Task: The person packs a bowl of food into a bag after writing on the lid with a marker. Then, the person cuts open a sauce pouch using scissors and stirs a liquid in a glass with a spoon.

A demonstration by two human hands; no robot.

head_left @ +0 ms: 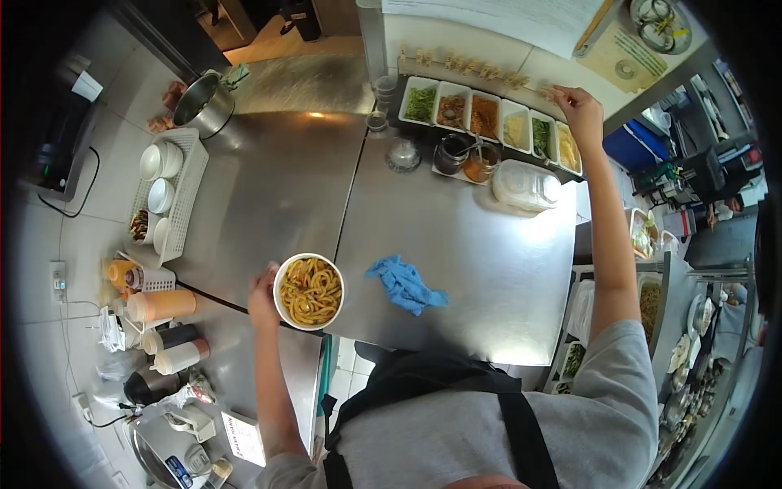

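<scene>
My left hand [262, 295] grips a white round bowl [341, 303] of thick sauced noodles [309, 291] from its left side, over the steel counter's front edge. At the far right my right hand [580, 112] is stretched out to the wall above the topping trays. Its thumb and forefinger are pinched together at the end of a row of small wooden clips [489, 70]; whatever lies between the fingertips is too small to make out. Below that hand stands a rack of white tubs with chopped greens [420, 103], brown crumbs [484, 116] and yellow strips [568, 147].
A crumpled blue cloth [406, 284] lies right of the bowl. Two sauce jars [481, 162] and a lidded plastic container [525, 186] stand before the rack. At left are a white basket [186, 196] with bowls, a steel pot [204, 106] and several squeeze bottles [161, 306].
</scene>
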